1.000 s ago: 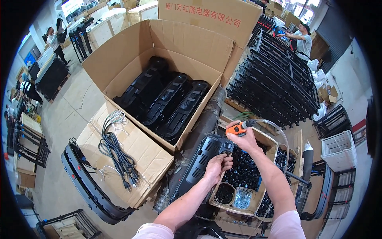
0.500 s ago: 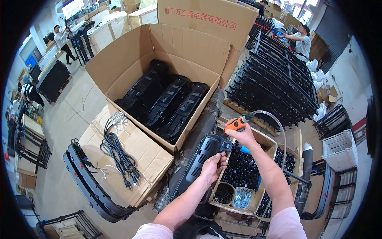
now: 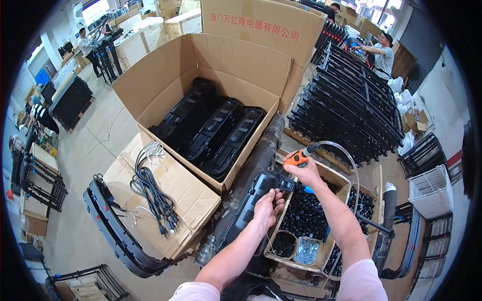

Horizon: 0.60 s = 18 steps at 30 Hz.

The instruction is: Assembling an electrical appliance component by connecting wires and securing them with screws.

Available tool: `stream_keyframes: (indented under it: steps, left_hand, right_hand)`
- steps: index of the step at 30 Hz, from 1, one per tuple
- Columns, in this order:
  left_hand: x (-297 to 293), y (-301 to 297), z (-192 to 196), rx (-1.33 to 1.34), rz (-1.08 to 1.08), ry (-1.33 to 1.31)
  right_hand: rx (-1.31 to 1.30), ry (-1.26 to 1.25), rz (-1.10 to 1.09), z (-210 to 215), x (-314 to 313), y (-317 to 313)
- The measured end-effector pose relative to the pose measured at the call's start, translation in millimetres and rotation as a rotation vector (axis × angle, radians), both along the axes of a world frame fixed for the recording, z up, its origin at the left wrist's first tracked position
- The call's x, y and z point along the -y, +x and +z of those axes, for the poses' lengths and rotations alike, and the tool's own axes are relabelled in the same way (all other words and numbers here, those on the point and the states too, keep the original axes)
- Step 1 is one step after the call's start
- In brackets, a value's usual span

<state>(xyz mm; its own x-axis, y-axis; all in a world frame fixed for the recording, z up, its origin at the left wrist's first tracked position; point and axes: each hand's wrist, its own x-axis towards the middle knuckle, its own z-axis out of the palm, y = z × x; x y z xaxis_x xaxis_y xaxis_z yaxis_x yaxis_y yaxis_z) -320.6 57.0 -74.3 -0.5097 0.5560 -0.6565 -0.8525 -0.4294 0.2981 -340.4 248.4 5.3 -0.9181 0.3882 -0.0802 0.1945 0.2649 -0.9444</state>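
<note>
A long black vented plastic housing [image 3: 255,196] lies slanted on a dark, plastic-wrapped beam [image 3: 266,145] in front of me. My left hand [image 3: 268,206] is closed at the right edge of its upper end, fingers curled against it; what the fingertips pinch is partly hidden. Next to that hand, a small black block-like part [image 3: 286,184] sits at the end of the housing. My right hand [image 3: 307,174] is wrapped round an orange-and-black air screwdriver [image 3: 297,159], held just above that end. From the tool a clear hose [image 3: 346,149] curves off to the right. The tool's tip is hidden.
Right of the housing, a wooden bin [image 3: 343,200] holds black knob-like parts [image 3: 306,213], with a tub of silver screws [image 3: 307,250]. Behind stands an open carton [image 3: 150,85] of black housings. Black cables [image 3: 150,193] lie on cardboard at left. Stacked black frames [image 3: 346,105] and co-workers are farther off.
The whole view has shifted slightly. Both hands keep almost the same place on the housing and the screwdriver. A distant person at the left has moved a little.
</note>
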Motion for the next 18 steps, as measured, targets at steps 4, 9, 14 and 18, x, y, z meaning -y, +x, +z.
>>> stream_keyframes:
  steps: [4, 9, 14, 18]
  left_hand:
    - [-6, -5, 4, 0.031, 0.019, -0.020]
    - [-14, -11, -3, 0.035, 0.064, 0.029]
    - [-15, -20, -13, 0.143, 0.167, 0.057]
    - [-15, -28, -22, 0.243, 0.272, 0.217]
  right_hand:
    - [-0.003, 0.019, -0.013, 0, 1, 1]
    - [-0.002, 0.070, -0.018, 10, 9, 6]
    - [-0.149, -0.044, 0.048, 43, 37, 28]
    - [-0.184, -0.114, 0.104, 61, 50, 36]
